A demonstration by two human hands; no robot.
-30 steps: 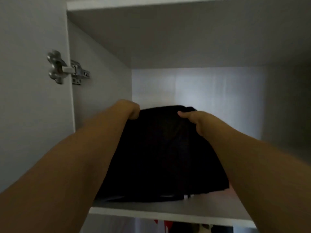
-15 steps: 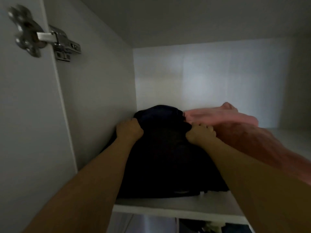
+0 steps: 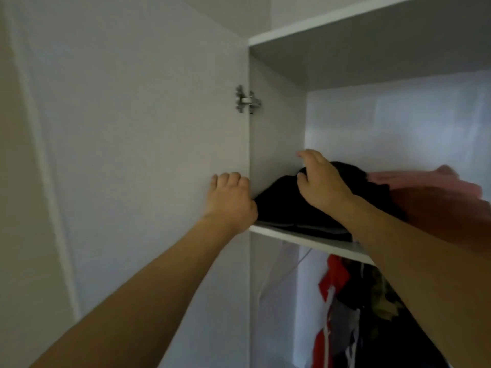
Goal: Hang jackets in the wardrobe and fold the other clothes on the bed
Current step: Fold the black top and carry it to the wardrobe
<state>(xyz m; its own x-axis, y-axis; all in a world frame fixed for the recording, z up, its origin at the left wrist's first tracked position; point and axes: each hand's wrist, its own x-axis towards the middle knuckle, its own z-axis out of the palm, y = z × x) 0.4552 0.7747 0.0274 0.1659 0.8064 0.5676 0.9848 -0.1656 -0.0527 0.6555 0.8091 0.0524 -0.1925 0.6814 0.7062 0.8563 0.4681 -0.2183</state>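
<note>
The black folded garment is soft and light; support it underneath. Right hand rests spread at its 12 o'clock; left hand at 9 o'clock, fingers curled, grip unclear.

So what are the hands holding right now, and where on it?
Right hand rests on top of the folded black garment, fingers loosely curved, no clear grip. Left hand holds nothing.

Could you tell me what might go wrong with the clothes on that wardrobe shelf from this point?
1. The black folded garment reaches the shelf front edge; it might slide off once the right hand lifts.
2. The pink clothes lie right beside it and could get dragged out of shape.
3. The left hand, at the door edge, could be pinched.
</note>
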